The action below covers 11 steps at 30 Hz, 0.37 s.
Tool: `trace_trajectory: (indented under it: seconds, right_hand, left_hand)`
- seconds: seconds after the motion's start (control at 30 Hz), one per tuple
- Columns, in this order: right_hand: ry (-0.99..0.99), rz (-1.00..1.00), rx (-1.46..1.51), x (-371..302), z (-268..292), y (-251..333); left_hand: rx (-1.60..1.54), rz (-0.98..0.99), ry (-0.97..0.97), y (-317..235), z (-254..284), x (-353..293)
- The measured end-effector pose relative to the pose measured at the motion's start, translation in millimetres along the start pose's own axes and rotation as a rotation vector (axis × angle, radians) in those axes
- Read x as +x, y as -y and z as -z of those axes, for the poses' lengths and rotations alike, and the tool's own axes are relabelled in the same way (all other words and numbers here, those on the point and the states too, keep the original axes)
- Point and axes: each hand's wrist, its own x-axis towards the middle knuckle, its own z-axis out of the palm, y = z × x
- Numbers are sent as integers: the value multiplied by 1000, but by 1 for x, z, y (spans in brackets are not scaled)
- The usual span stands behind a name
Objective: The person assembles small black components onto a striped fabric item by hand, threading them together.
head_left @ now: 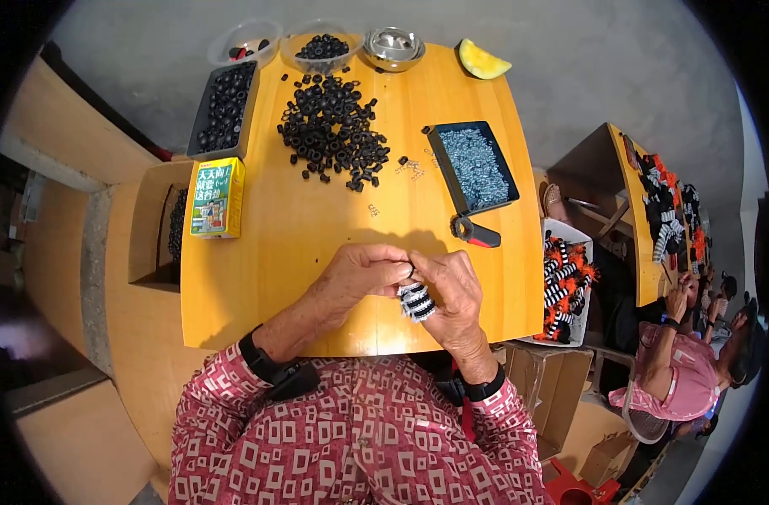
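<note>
My left hand (363, 273) and my right hand (450, 290) meet over the near part of the table. Both are closed, with thumbs and forefingers pinching together. Hanging from my right hand is a small black-and-white striped fabric piece (416, 305). At its upper end, my left fingertips pinch a small dark part, mostly hidden by the fingers. Ahead lies a heap of small black ring-shaped plastic parts (329, 122). A black tray (461, 212) full of small silvery metal pieces stands to the right, with a black-and-red hand tool (475, 232) at its near end.
A dark bin of black parts (226, 109), a yellow carton (217, 199), clear plastic bowls (321, 65), metal bowls (393, 50) and a melon slice (483, 61) line the edges. At right, a white box (583, 324) holds striped and orange pieces; another person (675, 370) sits beyond.
</note>
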Motion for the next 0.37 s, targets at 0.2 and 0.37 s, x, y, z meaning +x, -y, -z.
trace_trajectory:
  seconds: [0.2,0.37]
  right_hand:
    - [35,29,-52,4,7,-2]
    - [-6,42,-11,-8,3,-12]
  left_hand:
    - [-56,-68,-34,7,-7,3]
    - [151,12,-2,3,1,6]
